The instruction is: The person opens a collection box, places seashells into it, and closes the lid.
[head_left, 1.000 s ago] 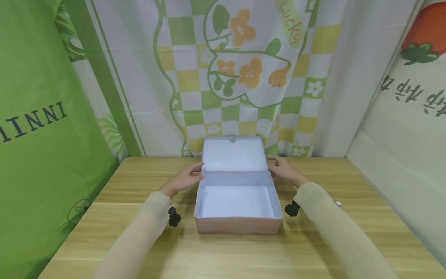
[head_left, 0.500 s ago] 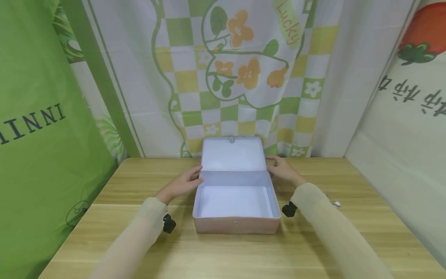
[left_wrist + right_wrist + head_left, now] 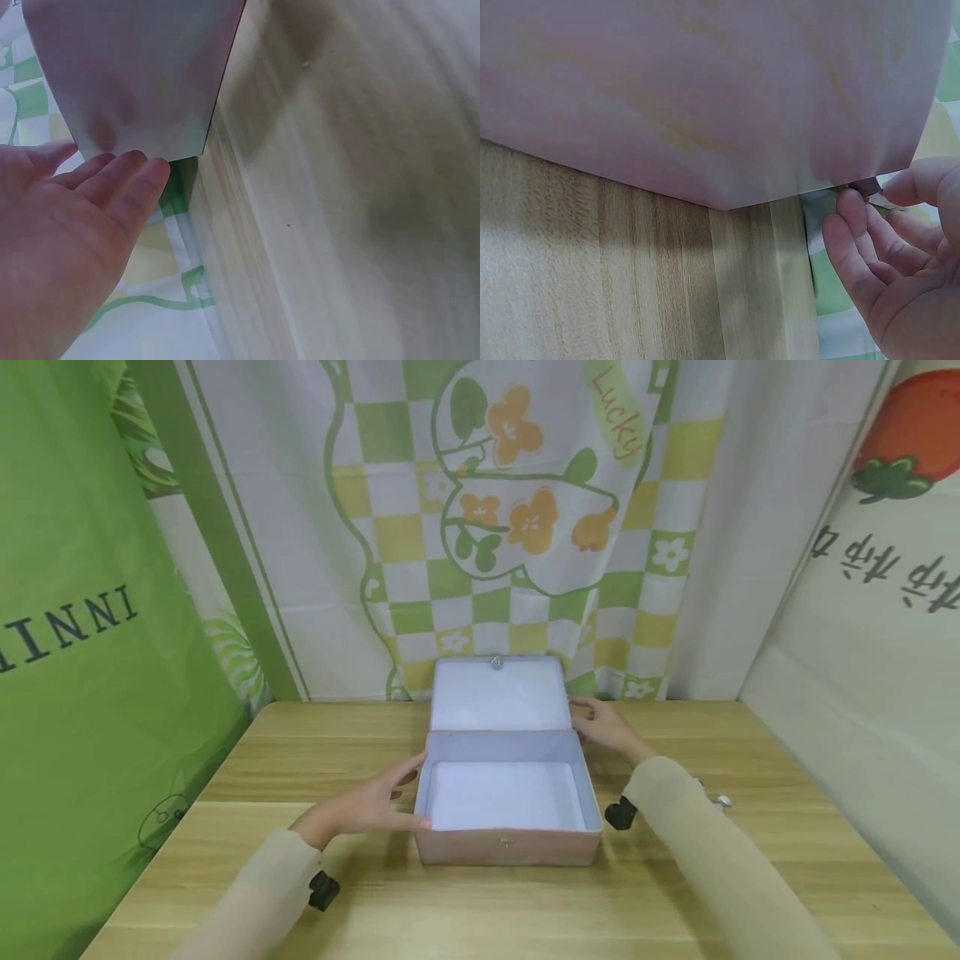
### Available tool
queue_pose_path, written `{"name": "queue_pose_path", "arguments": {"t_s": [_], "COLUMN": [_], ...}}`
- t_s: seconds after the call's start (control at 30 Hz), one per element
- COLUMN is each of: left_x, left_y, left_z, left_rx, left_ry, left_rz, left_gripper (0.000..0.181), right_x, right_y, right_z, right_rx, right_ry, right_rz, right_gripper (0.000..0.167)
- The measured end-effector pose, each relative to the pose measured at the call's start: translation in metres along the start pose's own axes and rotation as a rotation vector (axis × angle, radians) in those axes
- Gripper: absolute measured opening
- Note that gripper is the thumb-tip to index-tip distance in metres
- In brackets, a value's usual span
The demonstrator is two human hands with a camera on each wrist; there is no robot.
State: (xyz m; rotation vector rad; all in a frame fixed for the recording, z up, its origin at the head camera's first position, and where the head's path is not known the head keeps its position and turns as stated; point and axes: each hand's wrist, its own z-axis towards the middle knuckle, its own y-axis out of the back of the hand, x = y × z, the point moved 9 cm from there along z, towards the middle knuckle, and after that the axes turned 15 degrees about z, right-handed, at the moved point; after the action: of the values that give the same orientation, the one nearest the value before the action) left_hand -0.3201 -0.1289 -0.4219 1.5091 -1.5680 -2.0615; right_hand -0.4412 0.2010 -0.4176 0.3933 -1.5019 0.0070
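A pink metal box point(image 3: 510, 849) stands on the table with its lid point(image 3: 498, 695) tipped back, showing a pale, bare inside. My left hand point(image 3: 363, 807) is at the box's left side, fingers spread, thumb at the front left corner. The left wrist view has this hand point(image 3: 71, 229) with extended fingers against the box's pink side point(image 3: 142, 67). At the back right corner, by the lid's lower edge, is my right hand point(image 3: 611, 732). In the right wrist view its fingers point(image 3: 859, 259) bend loosely beside the corner of the box point(image 3: 705, 97); contact there is partly hidden.
The wooden table point(image 3: 322, 735) reaches back to a checked, flowered curtain point(image 3: 491, 606). A small white object point(image 3: 722, 802) lies on the right beyond the right sleeve. Green cloth point(image 3: 90, 735) hangs at the left, and pale printed cloth point(image 3: 862, 677) at the right.
My left hand has slid from the box's back left corner toward its front left corner, its fingers spreading wider. The right hand stays by the lid's edge; the box and lid have hardly moved.
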Motion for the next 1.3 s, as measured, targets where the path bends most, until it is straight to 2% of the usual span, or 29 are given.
{"name": "queue_pose_path", "arguments": {"t_s": [0.23,0.47,0.63,0.77,0.97,1.17,1.3], "left_x": [-0.003,-0.003,-0.005,-0.006,-0.005,-0.004,-0.005], "left_y": [-0.003,-0.004,-0.005,-0.005,-0.005,-0.007,-0.007], "left_z": [-0.012,-0.014,-0.013,-0.013,-0.014,-0.014,-0.014], "left_rx": [-0.056,-0.069,-0.080,-0.087,-0.088,-0.063,-0.048], "left_ry": [-0.037,-0.025,-0.050,-0.062,-0.052,-0.044,-0.036], "left_rz": [0.045,0.034,0.022,0.020,0.011,-0.043,-0.048], "left_gripper": [0.107,0.104,0.102,0.100,0.100,0.100,0.100], "right_x": [-0.001,-0.001,-0.002,0.003,0.014,0.013,0.008], "right_y": [0.000,-0.002,-0.001,0.004,0.016,0.034,0.048], "right_z": [-0.002,-0.006,-0.013,-0.024,-0.045,-0.066,-0.080], "right_rx": [0.006,0.007,0.008,0.029,0.073,0.117,0.153], "right_ry": [-0.004,-0.003,-0.022,-0.012,0.028,0.039,0.040], "right_rz": [0.038,0.024,-0.001,-0.025,-0.075,-0.120,-0.134], "right_gripper": [0.060,0.057,0.057,0.056,0.046,0.042,0.040]}}
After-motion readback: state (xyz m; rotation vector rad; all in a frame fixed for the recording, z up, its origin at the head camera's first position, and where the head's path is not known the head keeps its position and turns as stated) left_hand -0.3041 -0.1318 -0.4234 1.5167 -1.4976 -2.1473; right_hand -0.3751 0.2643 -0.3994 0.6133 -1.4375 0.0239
